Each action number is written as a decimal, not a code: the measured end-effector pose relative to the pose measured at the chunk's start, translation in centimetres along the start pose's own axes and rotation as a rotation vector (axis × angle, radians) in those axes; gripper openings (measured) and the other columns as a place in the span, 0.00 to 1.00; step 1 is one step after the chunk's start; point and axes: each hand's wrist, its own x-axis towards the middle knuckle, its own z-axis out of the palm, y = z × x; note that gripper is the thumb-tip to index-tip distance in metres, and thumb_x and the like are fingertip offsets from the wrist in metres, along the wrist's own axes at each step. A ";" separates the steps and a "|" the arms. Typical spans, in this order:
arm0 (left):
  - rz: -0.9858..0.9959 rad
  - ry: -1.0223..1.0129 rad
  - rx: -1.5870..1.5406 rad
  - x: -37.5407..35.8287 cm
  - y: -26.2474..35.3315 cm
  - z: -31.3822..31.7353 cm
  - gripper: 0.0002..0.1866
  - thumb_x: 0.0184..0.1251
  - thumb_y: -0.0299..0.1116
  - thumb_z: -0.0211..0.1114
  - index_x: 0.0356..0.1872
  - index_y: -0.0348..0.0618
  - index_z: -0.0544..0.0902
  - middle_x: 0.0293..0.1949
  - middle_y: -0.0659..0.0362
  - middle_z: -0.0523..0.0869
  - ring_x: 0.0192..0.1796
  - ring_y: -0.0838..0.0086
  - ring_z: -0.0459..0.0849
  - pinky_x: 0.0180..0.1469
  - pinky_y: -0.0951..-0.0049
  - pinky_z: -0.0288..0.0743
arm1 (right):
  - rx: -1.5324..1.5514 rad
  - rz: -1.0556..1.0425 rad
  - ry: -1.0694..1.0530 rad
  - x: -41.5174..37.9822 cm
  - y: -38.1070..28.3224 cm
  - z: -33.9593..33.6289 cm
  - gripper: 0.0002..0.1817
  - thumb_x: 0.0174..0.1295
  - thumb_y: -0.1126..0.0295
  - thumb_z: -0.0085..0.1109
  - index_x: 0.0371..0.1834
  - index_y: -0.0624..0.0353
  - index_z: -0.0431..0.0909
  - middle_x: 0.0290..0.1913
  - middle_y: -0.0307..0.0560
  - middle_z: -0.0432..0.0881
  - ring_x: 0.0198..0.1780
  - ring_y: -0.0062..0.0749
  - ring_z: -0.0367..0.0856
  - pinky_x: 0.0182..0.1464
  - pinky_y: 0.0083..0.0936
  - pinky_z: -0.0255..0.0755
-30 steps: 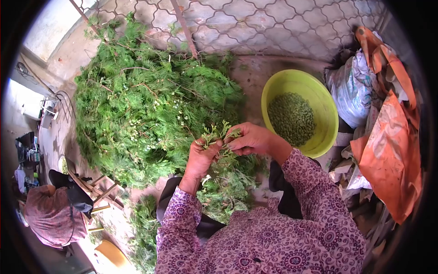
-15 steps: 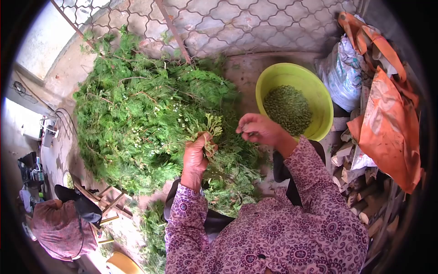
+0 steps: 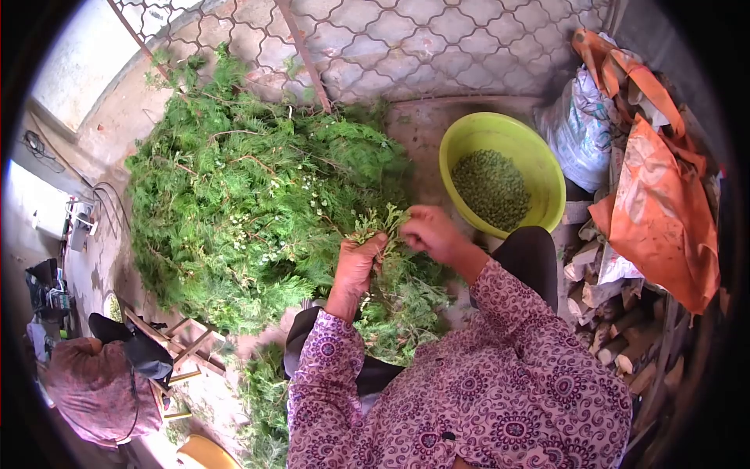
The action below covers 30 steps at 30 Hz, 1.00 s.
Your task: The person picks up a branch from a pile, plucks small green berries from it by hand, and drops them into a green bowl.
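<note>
My left hand [image 3: 358, 268] is closed around a leafy green sprig [image 3: 383, 224], above the right edge of a big heap of green branches [image 3: 226, 195]. At the sprig's right side, the fingers of my right hand [image 3: 434, 234] are pinched together against its leaves; whatever lies between them is too small to make out. Small round green pieces [image 3: 492, 187] fill the bottom of a yellow-green basin [image 3: 549, 164], which stands just beyond my right hand.
A wire lattice [image 3: 437, 47] runs behind the heap. At right are a white sack [image 3: 582, 137], an orange bag [image 3: 660, 227] and stacked firewood [image 3: 625, 344]. Another person [image 3: 101, 387] sits at lower left by a wooden frame [image 3: 187, 344] and an orange basin [image 3: 207, 453].
My right hand has moved left and down to the sprig, its fingers now closed at the leaves. My left hand has shifted slightly right with the sprig.
</note>
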 end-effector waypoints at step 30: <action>0.341 0.395 -0.671 -4.2 1.0 -11.3 0.09 0.59 0.38 0.57 0.34 0.46 0.79 0.35 0.59 0.81 0.40 0.65 0.76 0.56 0.55 0.62 | -1.658 -0.275 0.328 -2.9 -4.9 -20.0 0.13 0.42 0.65 0.56 0.26 0.63 0.79 0.29 0.58 0.78 0.34 0.51 0.76 0.40 0.39 0.70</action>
